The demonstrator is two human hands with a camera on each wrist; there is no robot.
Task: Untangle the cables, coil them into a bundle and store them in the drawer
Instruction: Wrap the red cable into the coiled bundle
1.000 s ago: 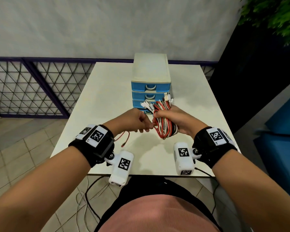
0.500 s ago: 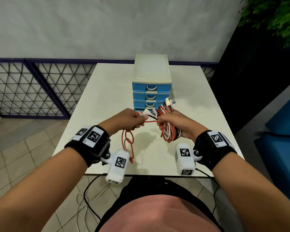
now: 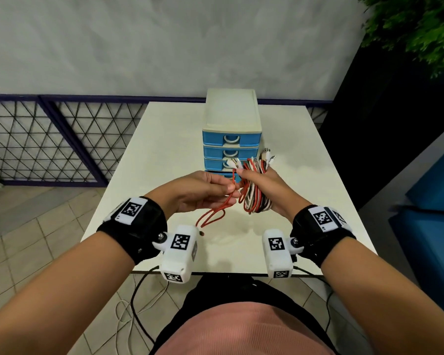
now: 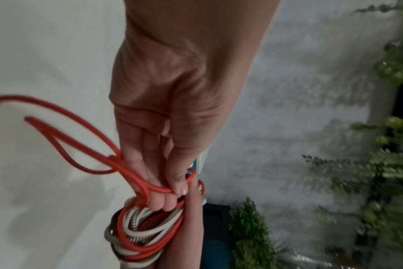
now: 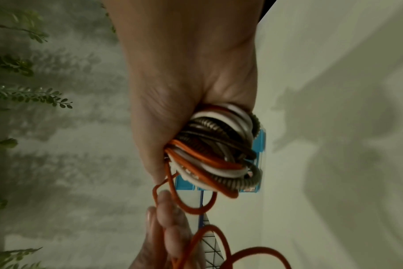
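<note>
My right hand (image 3: 260,187) grips a coiled bundle of red, white and braided cables (image 3: 254,198) above the white table (image 3: 164,139); its plug ends (image 3: 267,156) stick up past the fist. In the right wrist view the bundle (image 5: 219,145) fills the fist. My left hand (image 3: 210,188) pinches the loose red cable (image 3: 213,216) between thumb and fingers, right beside the bundle. Loops of that red cable (image 4: 81,145) hang down to the left, its end near the table. The blue drawer unit (image 3: 231,139) stands just behind both hands, drawers closed.
A purple mesh fence (image 3: 49,139) runs along the left behind the table. Green foliage (image 3: 415,26) hangs at the upper right, and a blue seat (image 3: 431,201) stands right of the table. Thin cables (image 3: 139,303) trail on the tiled floor below the table's front edge.
My left hand pulled a length of red cable out to the left, then came back to the bundle with it. The loose red loops now hang lower on the left.
</note>
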